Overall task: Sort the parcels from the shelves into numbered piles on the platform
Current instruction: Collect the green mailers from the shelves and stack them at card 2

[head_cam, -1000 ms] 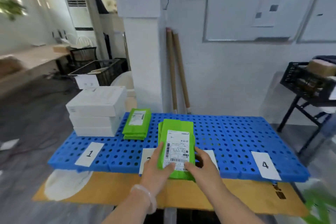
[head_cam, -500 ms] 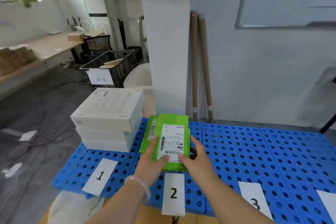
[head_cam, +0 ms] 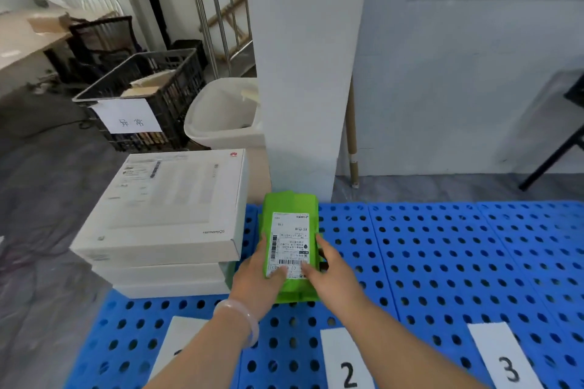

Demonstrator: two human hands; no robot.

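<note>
Hands are working together in the head view. The left hand (head_cam: 256,275), wearing a pale bracelet (head_cam: 243,319) at the wrist, is gripping the near left edge of a green parcel (head_cam: 292,240), with its thumb pressing on the white shipping label. The right hand (head_cam: 331,275) is grasping the near right edge, its thumb also lying on the label and its fingers curling along the side. The parcel is sitting low over the blue perforated platform (head_cam: 442,262), label up, just beside a stack of white boxes (head_cam: 170,208) on its left and beyond the card numbered 2 (head_cam: 347,366). More green is showing under its far left edge; whether that is another parcel cannot be told. The card numbered 3 (head_cam: 505,360) is lying to the right. A white pillar (head_cam: 303,73) is standing behind the platform, and a black crate (head_cam: 148,95) is carrying a paper sign (head_cam: 126,115).
</note>
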